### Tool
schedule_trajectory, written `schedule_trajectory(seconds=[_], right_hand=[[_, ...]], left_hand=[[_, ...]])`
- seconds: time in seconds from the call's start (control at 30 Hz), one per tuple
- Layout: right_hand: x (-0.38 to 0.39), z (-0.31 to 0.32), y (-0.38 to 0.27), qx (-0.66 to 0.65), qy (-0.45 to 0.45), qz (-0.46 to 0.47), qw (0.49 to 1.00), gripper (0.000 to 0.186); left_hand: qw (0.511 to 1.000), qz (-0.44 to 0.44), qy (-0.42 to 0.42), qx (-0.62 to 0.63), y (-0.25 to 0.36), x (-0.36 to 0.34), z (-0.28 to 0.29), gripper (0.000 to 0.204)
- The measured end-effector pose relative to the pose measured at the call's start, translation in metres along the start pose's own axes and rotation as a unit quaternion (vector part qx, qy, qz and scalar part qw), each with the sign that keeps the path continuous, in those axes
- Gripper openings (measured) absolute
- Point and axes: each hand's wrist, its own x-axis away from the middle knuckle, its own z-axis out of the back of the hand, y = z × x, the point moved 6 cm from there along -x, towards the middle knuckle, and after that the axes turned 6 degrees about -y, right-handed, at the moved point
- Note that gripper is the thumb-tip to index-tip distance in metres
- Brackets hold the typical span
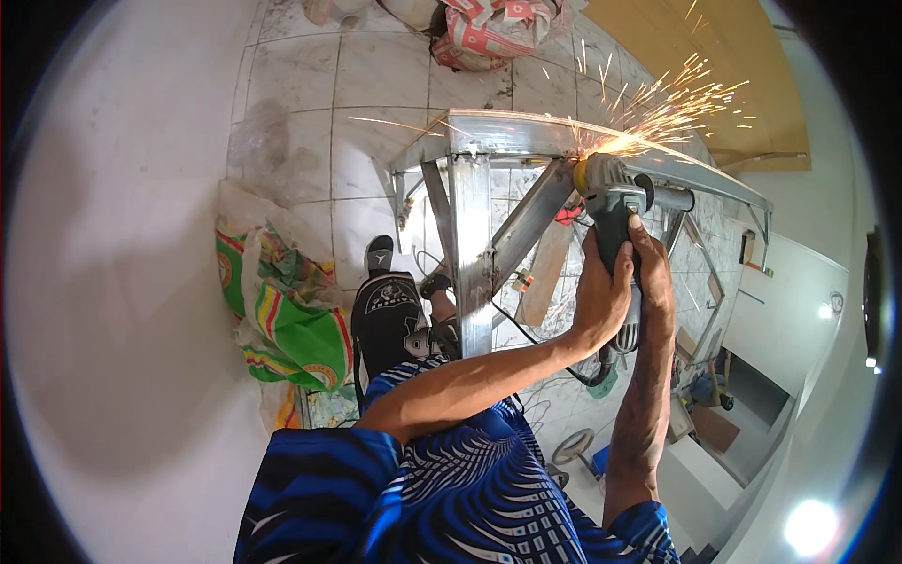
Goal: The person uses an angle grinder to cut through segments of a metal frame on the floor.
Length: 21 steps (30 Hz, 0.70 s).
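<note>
Both of my hands are wrapped round the body of an angle grinder [615, 199], a dark tool with a grey head and a side handle. My left hand [601, 296] grips it from the left. Along its right side lies my right hand [655, 273], its fingers closed near the head. The grinder's disc end touches a welded metal frame [512, 132] of square tubing, close to where a diagonal brace [534, 218] meets the top rail. Orange sparks [662, 117] spray up and to the right. The disc itself is mostly hidden by the yellowish guard and glare.
A black power cord [536, 338] trails from the grinder past the frame leg [473, 254]. Green and white sacks [301, 320] lie at left by the wall; a red and white sack [493, 33] lies beyond. A tan board [723, 66] is at far right.
</note>
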Motion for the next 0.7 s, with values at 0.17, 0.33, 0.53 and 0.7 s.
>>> schedule_trajectory(seconds=[0.17, 0.33, 0.53, 0.7], right_hand=[[0.009, -0.006, -0.014, 0.002, 0.020, 0.010, 1.000, 0.059], [0.000, 0.002, -0.004, 0.006, -0.009, 0.010, 1.000, 0.059], [0.002, -0.003, -0.011, -0.008, 0.005, 0.032, 0.999, 0.058], [0.003, 0.002, -0.018, 0.061, 0.038, 0.034, 0.997, 0.056]], left_hand=[[0.999, -0.008, 0.022, -0.025, -0.002, 0.001, -0.003, 0.073], [1.000, -0.001, 0.015, 0.002, -0.001, -0.001, -0.003, 0.073], [1.000, -0.014, 0.025, -0.013, -0.004, -0.001, -0.005, 0.073], [1.000, 0.000, -0.007, 0.008, -0.011, -0.009, -0.006, 0.073]])
